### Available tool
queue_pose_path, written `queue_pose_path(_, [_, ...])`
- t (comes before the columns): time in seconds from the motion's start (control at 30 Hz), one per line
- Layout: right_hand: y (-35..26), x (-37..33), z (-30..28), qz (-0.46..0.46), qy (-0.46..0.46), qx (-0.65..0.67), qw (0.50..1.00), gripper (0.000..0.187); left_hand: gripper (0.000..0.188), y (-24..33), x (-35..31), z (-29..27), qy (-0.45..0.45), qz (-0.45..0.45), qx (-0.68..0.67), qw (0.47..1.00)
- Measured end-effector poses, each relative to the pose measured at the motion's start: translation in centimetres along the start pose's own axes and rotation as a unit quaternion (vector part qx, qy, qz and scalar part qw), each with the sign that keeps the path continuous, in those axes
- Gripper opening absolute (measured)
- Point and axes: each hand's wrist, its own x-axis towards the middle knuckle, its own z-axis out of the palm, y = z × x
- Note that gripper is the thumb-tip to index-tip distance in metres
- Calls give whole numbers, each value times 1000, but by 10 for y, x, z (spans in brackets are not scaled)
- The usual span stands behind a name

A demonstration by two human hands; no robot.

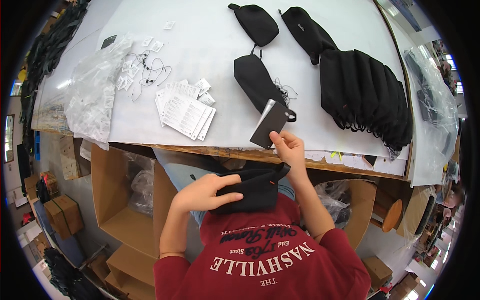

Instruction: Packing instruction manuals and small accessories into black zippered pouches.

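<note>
On my lap lies a black fabric pouch with a loop at one end and a small red tab. My left hand grips its near left side, the fingers at its opening. Above the table's front edge, my right hand pinches a black card with a small hole near its top; a pale, silvery piece shows behind it. Just beyond that card, another black pouch rests on the white table, partly hidden, with thin black strings beside it.
Printed white cards lie fanned at left centre, near black string loops and a clear plastic bag. Several black pouches stand in a row at right; two more lie farther back. Cardboard boxes stand below the table.
</note>
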Motion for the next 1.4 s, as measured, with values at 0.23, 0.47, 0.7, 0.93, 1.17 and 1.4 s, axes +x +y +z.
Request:
queue_pose_path(0.23, [-49,-2,-9,-132,-22,-128,983,26,23,11,-4,1,162,2,143,977])
queue_pose_path(0.47, [-53,-4,7,-251,-273,-597,712,28,19,14,2,8,243,29,226,943])
queue_pose_path(0.7, [-41,-9,13,-171,-415,-649,615,36,15,-4,7,15,234,182,328,897])
queue_pose_path(0.93, [-39,-11,-4,-185,-398,-547,713,40,19,-23,31,-19,129,61,55,988])
queue_pose_path(1.17, [-46,-18,-13,-214,-370,-555,714,39,35,-78,93,-130,489,-26,416,766])
queue_pose_path(1.4, [-65,-23,-19,-238,-347,-595,685,31,24,-75,97,-148,459,-1,456,763])
